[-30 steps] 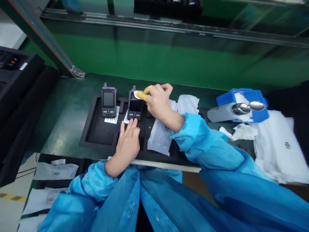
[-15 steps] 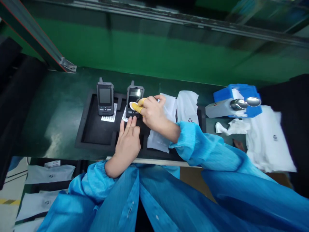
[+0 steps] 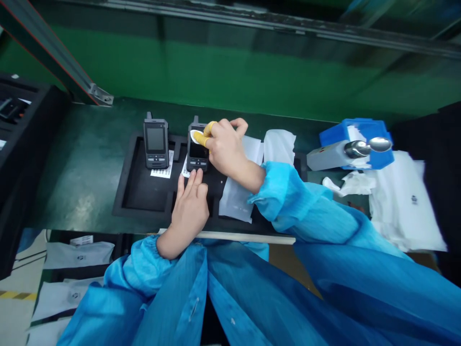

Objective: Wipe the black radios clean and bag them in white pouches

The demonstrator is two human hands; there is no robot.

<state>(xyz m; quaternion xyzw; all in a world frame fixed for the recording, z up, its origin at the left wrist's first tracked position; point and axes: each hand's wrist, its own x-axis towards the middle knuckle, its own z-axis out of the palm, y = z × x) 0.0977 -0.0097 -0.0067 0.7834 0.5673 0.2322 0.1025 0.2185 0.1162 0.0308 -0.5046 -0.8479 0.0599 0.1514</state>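
Observation:
Two dark handheld radios lie screen up at the black foam tray, the left-hand radio untouched. On the screen of the other radio, my right hand presses a small white wipe. Yellow finger cots cover that hand's thumb and forefinger. My left hand lies with its fingers stretched out, fingertips against the lower end of this same radio. A white barcode label sheet pokes out from under the left-hand radio. Beneath my right forearm is a translucent white sleeve.
Another white sleeve sits on the tray's right side. Further right are a blue bin, a bottle with a metal top, crumpled tissue and stacked white sleeves. Bagged items lie at lower left.
My right hand has slid the wipe up the radio's screen, away from the keys to the upper part. My left hand stays at the radio's lower end. The view has shifted slightly.

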